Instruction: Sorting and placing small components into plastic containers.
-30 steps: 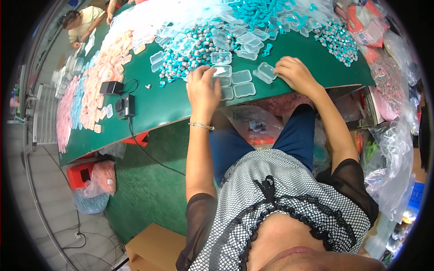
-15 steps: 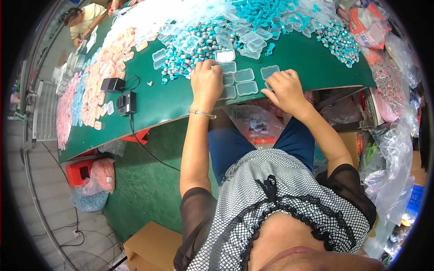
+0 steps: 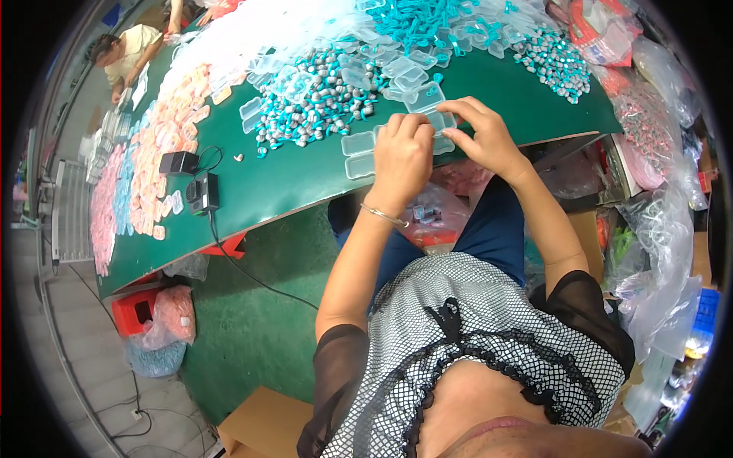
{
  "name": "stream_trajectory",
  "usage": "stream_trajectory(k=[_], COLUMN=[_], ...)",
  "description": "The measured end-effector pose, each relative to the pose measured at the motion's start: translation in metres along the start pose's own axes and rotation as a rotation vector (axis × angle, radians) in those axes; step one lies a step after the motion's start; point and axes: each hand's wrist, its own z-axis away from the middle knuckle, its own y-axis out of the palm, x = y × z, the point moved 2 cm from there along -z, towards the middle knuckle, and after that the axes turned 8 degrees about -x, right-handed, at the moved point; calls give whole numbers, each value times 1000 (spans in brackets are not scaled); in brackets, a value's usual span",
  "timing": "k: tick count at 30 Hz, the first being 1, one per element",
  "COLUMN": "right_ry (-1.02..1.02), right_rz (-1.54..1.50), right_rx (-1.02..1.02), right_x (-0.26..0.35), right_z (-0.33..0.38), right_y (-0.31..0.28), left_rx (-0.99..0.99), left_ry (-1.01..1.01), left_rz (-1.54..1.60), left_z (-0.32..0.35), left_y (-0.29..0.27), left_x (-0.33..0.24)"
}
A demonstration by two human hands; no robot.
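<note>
Head view, looking down at the edge of a green worktable (image 3: 305, 179). Left hand (image 3: 402, 156) lay knuckles-up with fingers curled; whether it gripped anything could not be told. Right hand (image 3: 479, 136) pinched narrowly, thumb and forefinger closed on the edge of a small clear plastic case (image 3: 438, 120). That case sat between the two hands, at about two o'clock from the left hand and ten o'clock from the right; its long axis ran roughly nine to three, and the right hand was the nearer and the one in contact. Two more empty clear cases (image 3: 358, 153) lay side by side at nine o'clock from the left hand, near the table edge. A heap of grey-and-teal small parts (image 3: 313, 107) lay at ten o'clock, with loose clear cases (image 3: 397, 76) beyond at twelve and teal pieces (image 3: 416, 19) farther out. Two black adapters (image 3: 191, 179) with a cord lay well apart at nine o'clock; pink and orange packets (image 3: 160, 153) spread beyond them. Another person (image 3: 126, 53) worked at the far ten o'clock corner.
</note>
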Motion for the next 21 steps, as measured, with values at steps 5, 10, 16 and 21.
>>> stream_trajectory(k=[5,10,16,21], right_ry=[125,27,52,-14], right_rz=[8,194,172,235], right_rx=[-9,155,221,81], right_x=[-41,-48,-45,-55], right_z=[22,35,17,-30], right_y=[-31,-27,-22,8], left_rx=[58,166,157,110], left_ry=[-102,-78,-97,-76], left_rz=[1,-140,-121,-148], left_z=[0,18,26,29], left_y=[7,17,6,0], left_x=[-6,5,11,10])
